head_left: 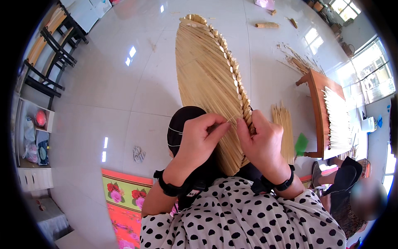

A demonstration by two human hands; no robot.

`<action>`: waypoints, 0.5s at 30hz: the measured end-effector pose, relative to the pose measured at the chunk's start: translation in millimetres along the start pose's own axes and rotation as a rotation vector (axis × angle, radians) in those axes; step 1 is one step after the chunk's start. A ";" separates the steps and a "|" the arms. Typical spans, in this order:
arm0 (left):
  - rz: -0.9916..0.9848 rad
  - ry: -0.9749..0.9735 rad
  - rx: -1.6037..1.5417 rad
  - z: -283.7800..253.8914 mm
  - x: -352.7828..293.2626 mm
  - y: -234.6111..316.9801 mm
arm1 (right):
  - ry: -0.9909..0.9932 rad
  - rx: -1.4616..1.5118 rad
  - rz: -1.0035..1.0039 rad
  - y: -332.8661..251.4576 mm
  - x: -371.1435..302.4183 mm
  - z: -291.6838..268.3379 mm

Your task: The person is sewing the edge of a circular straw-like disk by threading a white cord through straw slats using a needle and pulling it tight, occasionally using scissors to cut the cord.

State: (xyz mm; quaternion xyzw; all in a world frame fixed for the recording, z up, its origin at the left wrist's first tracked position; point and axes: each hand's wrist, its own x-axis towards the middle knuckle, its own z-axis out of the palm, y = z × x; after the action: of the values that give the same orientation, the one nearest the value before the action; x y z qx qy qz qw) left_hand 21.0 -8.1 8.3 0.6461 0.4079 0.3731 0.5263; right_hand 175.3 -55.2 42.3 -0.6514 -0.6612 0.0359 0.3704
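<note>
At the lower edge of the long pale woven bamboo-strip mat [207, 79], the left hand [199, 139] pinches a thin strip, the right hand [261, 141] grips the knotted border — weaving is underway; next move needs precise threading.

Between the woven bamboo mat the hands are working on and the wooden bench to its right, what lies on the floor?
In the head view, a bundle of thin bamboo sticks lies between the woven mat and the wooden bench; a green object sits just below it.
</note>
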 end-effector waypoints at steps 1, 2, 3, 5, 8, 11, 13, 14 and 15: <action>-0.026 -0.016 -0.072 -4.1 -1.2 -3.0 | 0.002 0.010 0.002 1.7 0.4 -0.1; -0.053 -0.029 -0.144 -9.4 -1.9 -5.3 | 0.003 0.022 0.003 3.3 0.9 0.1; -0.007 -0.072 -0.202 -15.1 -2.5 -5.9 | -0.001 0.028 0.001 4.9 1.2 -0.2; 0.103 -0.087 -0.511 -12.4 1.2 -10.7 | 0.013 0.045 0.005 6.4 1.9 -1.1; 0.244 -0.087 -0.876 -1.9 7.0 -8.7 | 0.000 0.075 -0.004 6.7 3.8 -2.0; 0.210 -0.109 -1.167 10.9 15.7 -3.8 | -0.015 0.056 -0.012 4.3 5.9 -3.3; 0.175 -0.205 -1.249 14.2 20.2 -11.1 | -0.019 0.035 0.000 5.3 5.3 -4.4; 0.190 -0.158 -1.169 14.7 19.3 -8.5 | -0.024 0.024 0.011 5.3 4.4 -4.4; 0.202 -0.115 -1.090 15.9 17.4 -2.5 | -0.027 0.009 0.027 6.6 3.2 -4.5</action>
State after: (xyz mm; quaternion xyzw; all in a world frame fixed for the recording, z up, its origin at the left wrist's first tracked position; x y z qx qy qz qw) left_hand 42.0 2.3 4.1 0.3355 0.0626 0.5427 0.7675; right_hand 183.6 -53.3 43.4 -0.6579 -0.6572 0.0528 0.3640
